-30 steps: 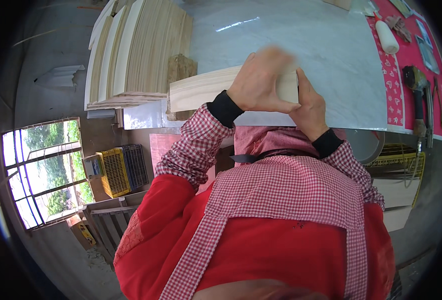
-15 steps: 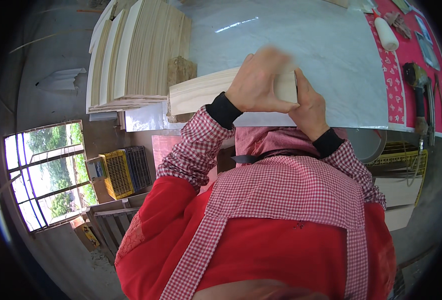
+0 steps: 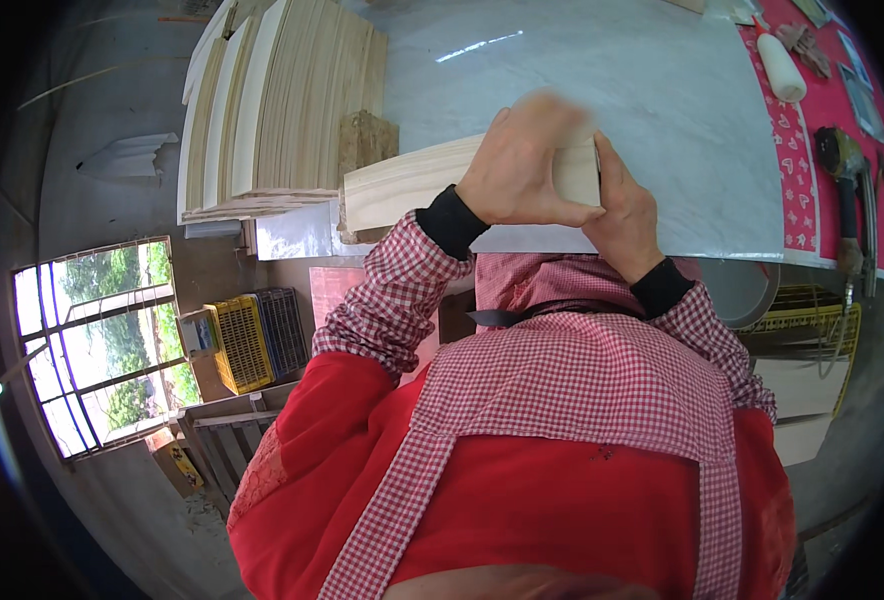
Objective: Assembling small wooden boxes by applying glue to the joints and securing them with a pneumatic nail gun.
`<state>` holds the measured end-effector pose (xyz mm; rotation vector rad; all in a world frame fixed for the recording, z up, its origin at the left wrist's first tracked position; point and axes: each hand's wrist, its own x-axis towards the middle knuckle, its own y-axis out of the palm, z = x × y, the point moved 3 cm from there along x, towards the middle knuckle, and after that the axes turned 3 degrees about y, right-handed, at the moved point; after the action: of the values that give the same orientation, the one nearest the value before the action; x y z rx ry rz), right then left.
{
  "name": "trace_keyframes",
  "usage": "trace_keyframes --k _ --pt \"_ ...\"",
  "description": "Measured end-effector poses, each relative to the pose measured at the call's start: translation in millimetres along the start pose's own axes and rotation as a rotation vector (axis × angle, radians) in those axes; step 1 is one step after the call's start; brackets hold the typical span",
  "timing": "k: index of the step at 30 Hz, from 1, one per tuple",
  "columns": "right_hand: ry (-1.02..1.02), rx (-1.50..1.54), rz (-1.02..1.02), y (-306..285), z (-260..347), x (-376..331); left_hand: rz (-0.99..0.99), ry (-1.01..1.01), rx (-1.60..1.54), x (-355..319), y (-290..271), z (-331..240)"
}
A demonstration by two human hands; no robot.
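A pale wooden board [image 3: 407, 185] lies lengthwise near the table's front edge, its left end by a rough wooden block [image 3: 367, 143]. My left hand [image 3: 522, 165] arches over the board toward its right end, gripping it across its width, with the thumb on the near side and the fingers on the far side. The left fingertips are blurred. At the board's right end, my right hand [image 3: 627, 210] is closed around the end, fingers pointing away from me. A thin dark line shows between that end and the right fingers; what it is I cannot make out.
A tall stack of pale boards [image 3: 297, 110] stands at the back left of the grey tabletop [image 3: 692, 130]. On a red cloth at right are a white squeeze bottle [image 3: 780, 68] and a power or air tool [image 3: 842, 180] with a hose. Yellow crates [image 3: 239, 345] stand below left.
The whole view has shifted slightly. Both hands keep nearly the same hold on the board, with no clear movement of it.
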<state>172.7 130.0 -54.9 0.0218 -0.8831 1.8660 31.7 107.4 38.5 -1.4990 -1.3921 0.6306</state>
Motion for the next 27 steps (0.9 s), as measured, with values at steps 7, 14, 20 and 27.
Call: trace_keyframes --k 7,14,20,27 --pt "0.084 0.180 0.131 -7 -8 3 0.011 -0.027 0.016 3 3 0" --pt "0.329 0.672 0.640 -48 -31 21 0.005 0.002 0.023 3 1 1" --pt "-0.080 0.485 0.087 -50 0 14 0.019 -0.003 0.011 4 2 0" --pt "-0.136 0.336 -0.207 -34 13 -21 0.019 0.010 0.007 4 1 1"
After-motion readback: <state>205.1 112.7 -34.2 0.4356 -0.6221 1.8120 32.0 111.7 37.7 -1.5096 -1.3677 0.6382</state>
